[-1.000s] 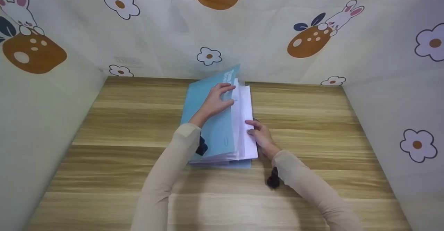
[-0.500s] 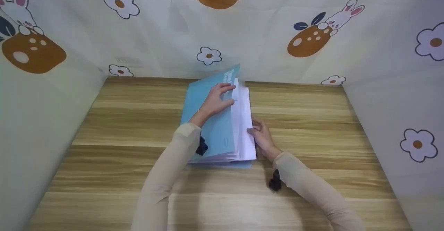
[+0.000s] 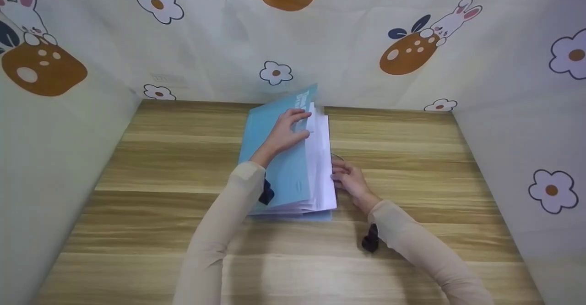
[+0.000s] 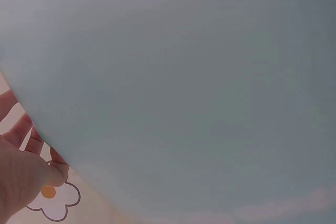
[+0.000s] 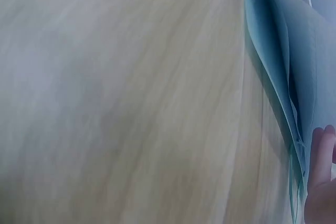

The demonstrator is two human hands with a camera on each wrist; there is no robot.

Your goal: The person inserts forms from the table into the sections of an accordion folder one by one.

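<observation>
A light-blue folder (image 3: 270, 177) with white lettering lies on the table, its front cover lifted at the right and white inner sheets (image 3: 324, 172) fanned beneath. My left hand (image 3: 286, 133) holds the cover's free right edge; in the left wrist view, the fingers bend past that edge and some fingertips are hidden. At the folder's right side is my right hand (image 3: 351, 181), fingers fairly straight, with the tips against or just behind the sheets' edge. A thin cord (image 3: 338, 157) loops out above these fingers, and a greenish cord (image 5: 292, 182) hangs beside the folder in the right wrist view.
The wooden table (image 3: 160, 195) extends around the folder. A pale curtain (image 3: 219, 67) printed with rabbits and flowers encloses the back and sides, close behind the folder's top edge. Black devices (image 3: 371, 238) sit at both wrists.
My right hand has let go of the white sheets' edge and shifted slightly right and down. The sheets have moved a little left. My left hand stays on the cover.
</observation>
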